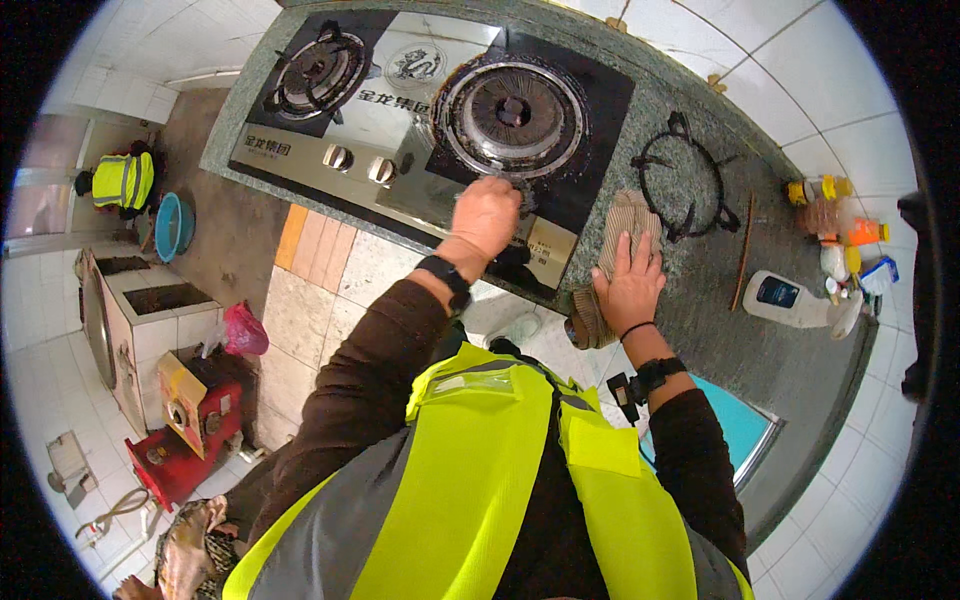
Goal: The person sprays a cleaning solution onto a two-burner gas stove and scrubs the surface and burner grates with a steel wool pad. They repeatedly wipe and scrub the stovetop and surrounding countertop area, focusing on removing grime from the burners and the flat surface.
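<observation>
My left hand (pixel 486 214) is curled on the black-and-steel gas stove (pixel 442 45), at the front edge of the large right burner (pixel 513 112). The fingers point down and away, so anything under them is hidden. To its right, my right hand (pixel 634 292) lies flat with fingers apart on a brown striped cloth (pixel 626 214). That cloth hangs partly over the counter's front edge. A black iron pot support (pixel 679 126) sits on the stone counter, off its burner. The left burner (pixel 319 73) still bears its own support.
Two control knobs (pixel 338 157) face me. On the right counter lie a thin stick (pixel 744 251), a white bottle (pixel 784 300) and several small bottles (pixel 866 232). At the left are a blue basin (pixel 174 226), a red metal object (pixel 176 465) and another person (pixel 124 181) wearing a vest.
</observation>
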Available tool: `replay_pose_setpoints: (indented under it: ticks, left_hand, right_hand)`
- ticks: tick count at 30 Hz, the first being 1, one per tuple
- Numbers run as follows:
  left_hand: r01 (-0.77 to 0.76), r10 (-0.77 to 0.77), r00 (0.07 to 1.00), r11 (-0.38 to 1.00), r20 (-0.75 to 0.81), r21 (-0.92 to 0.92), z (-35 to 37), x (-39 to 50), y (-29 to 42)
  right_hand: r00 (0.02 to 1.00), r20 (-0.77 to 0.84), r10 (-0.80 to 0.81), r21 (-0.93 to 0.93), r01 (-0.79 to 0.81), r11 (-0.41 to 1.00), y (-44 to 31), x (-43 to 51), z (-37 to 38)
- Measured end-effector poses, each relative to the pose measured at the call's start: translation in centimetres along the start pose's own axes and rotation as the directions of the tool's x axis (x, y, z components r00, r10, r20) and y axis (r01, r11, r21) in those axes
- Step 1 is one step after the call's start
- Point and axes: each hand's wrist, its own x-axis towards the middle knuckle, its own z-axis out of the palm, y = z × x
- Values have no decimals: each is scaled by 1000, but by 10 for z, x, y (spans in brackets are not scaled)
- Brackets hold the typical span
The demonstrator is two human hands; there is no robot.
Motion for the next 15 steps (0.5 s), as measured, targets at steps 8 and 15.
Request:
replay_pose_setpoints:
  ticks: [8,15]
  left_hand:
    - [167,-164,986,974,-32,152,-17,-10,-47]
    - [44,-47,999,996,27,77,-12,-7,-19]
  right_hand:
    - [999,46,25,-21,-24,999,1,2,2]
    - [997,70,22,-13,-21,1000,0,1,0]
